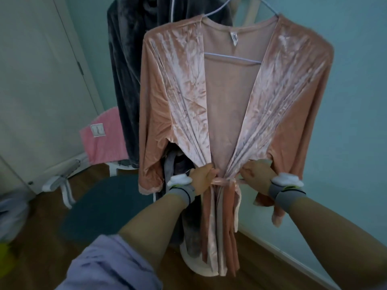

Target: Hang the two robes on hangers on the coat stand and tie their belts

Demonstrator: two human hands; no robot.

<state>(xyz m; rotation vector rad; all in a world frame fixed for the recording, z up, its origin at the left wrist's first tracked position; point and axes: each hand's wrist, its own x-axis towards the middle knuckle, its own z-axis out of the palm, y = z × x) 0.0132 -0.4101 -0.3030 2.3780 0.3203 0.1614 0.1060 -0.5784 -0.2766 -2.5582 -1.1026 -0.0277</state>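
Clearly, two robes hang side by side at the coat stand. One is a pink crushed-velvet robe (pixel 188 84) on a thin pale wire hanger (pixel 232 58), its front open above the waist and drawn together below. The other is a dark grey plush robe (pixel 123 80) hanging just behind it and to its left, partly hidden. Only one hanger shows plainly; the grey robe's hanger cannot be made out.

One pink satin belt (pixel 222 182) crosses the pink robe's waist, with loose ends hanging down the front. Two hands work at it. The left hand (pixel 202 180) has its fingers curled round the belt at the left of the crossing. The right hand (pixel 256 177) pinches the belt on the right, fingers closed on it. Each wrist carries one grey band, two in all.

One rounded white stand base (pixel 195 262) rests on the wooden floor (pixel 62 245). One pink towel-like cloth (pixel 102 137) lies at the left, near a white door (pixel 37 80).
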